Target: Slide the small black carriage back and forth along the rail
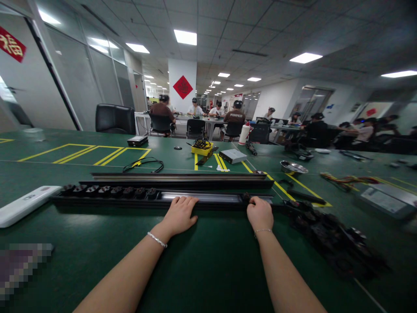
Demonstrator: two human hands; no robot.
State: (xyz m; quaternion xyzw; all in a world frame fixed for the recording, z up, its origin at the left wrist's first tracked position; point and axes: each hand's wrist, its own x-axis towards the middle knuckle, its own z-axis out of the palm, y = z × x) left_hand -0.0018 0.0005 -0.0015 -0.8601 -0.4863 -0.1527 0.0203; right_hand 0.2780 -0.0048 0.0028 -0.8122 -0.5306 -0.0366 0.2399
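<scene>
A long black metal channel (107,202), like a power strip housing, lies crosswise on the table. A row of several black socket modules (127,191) fills its left half, and bare silvery metal shows further right. My left hand (179,214) rests on the channel's front edge at the middle, fingers stretched over it and thumb apart. Towards the right end my right hand (260,214) is closed on a small dark socket module (246,198), which sits in or just over the channel; its fingertips are partly hidden. A second long black rail (182,177) lies just behind.
At right is a heap of black socket modules (339,239). A white long device (26,205) lies left. Behind are a coiled cable (145,165), a yellow box (202,149), a grey metal box (233,156) and a metal bowl (293,167). Several people sit at far tables.
</scene>
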